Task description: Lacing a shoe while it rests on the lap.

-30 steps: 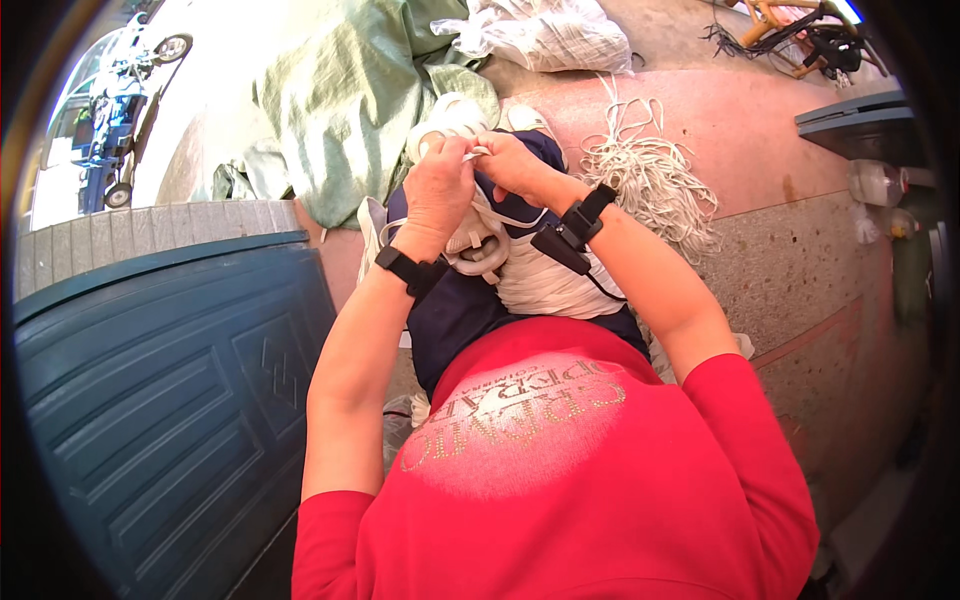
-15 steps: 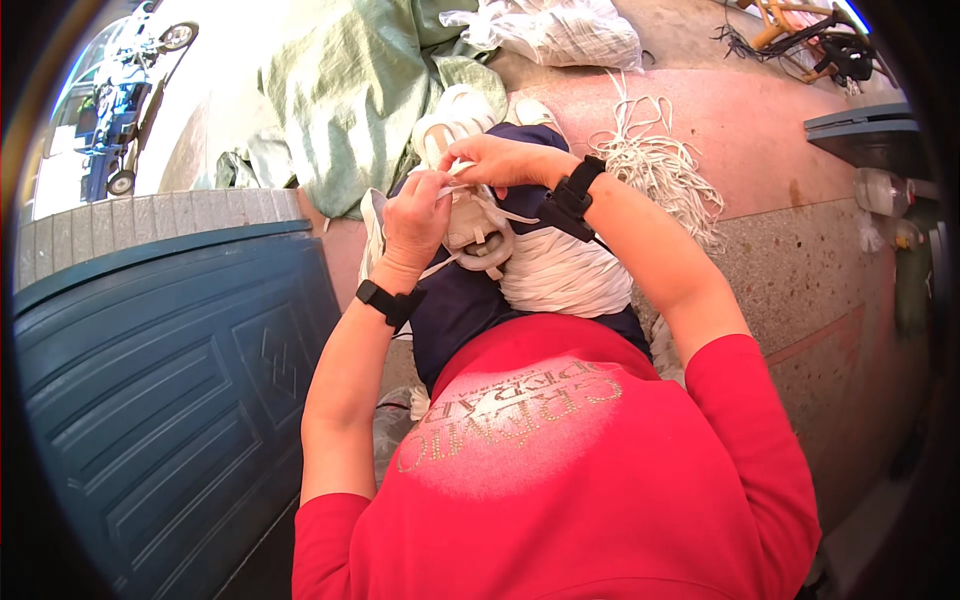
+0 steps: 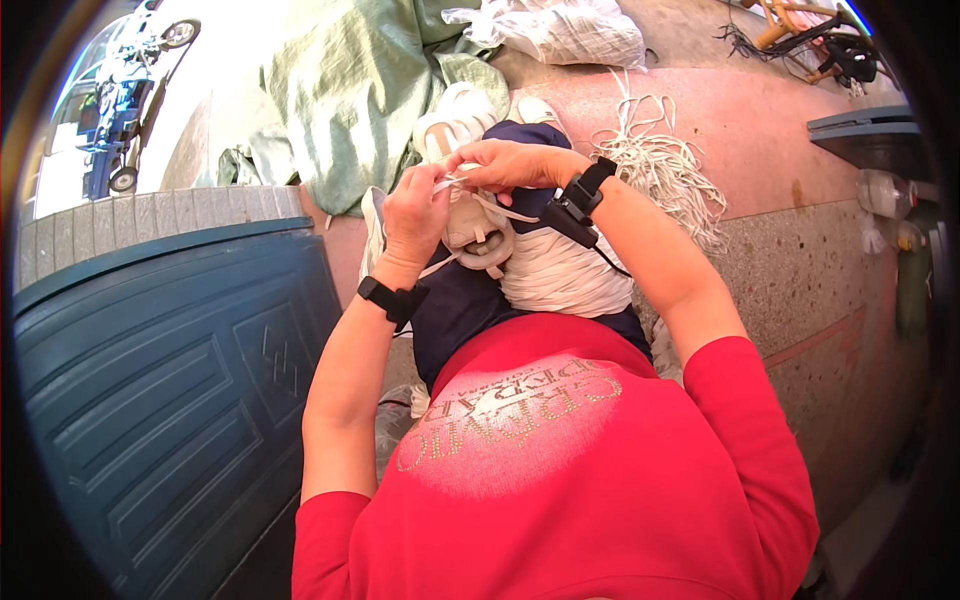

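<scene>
A pale shoe rests on my lap, its opening turned toward me. A white shoelace runs between my fingers just above its far end. My left hand is closed in a pinch on the lace. Beside it, my right hand also pinches the lace, fingers bent, partly covering the front of the shoe. Loose lace ends trail at the shoe's sides. A thick bundle of white laces lies across my lap to the right of the shoe.
Loose white laces are heaped on the floor at right. Ahead lie a green tarp and a white plastic bag. A blue panelled door stands at left. Another pale shoe shows beside my left wrist.
My hands have shifted slightly while keeping hold of the lace; my right hand and wrist have turned a little. The shoe stays in place on my lap.
</scene>
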### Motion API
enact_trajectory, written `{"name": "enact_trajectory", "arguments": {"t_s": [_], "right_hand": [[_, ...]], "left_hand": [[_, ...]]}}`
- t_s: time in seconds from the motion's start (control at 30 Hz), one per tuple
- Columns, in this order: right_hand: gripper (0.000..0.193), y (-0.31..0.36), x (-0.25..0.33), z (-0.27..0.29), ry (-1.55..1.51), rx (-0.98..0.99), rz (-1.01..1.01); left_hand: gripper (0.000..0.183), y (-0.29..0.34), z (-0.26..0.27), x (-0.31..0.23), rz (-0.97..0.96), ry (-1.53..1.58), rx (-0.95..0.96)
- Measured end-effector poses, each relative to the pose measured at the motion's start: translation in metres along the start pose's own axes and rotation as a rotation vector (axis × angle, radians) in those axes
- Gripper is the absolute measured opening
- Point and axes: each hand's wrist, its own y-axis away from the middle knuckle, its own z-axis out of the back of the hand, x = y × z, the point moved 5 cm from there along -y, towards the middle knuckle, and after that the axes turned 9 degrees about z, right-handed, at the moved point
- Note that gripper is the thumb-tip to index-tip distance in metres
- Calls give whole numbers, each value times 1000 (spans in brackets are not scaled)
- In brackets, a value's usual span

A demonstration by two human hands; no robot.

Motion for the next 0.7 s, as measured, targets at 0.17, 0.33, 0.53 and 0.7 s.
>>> {"name": "enact_trajectory", "arguments": {"t_s": [0.17, 0.33, 0.53, 0.7], "right_hand": [[33, 1, -2, 0, -104, -19, 26], [38, 6, -2, 6, -313, -79, 66], [34, 28, -2, 14, -408, -212, 46], [26, 27, -12, 11, 0, -315, -62]], "left_hand": [[15, -1, 1, -2, -5, 73, 17], [15, 2, 2, 0, -15, 68, 56], [23, 0, 57, 64, 834, 302, 622], [27, -34, 191, 74, 819, 1212, 283]]}}
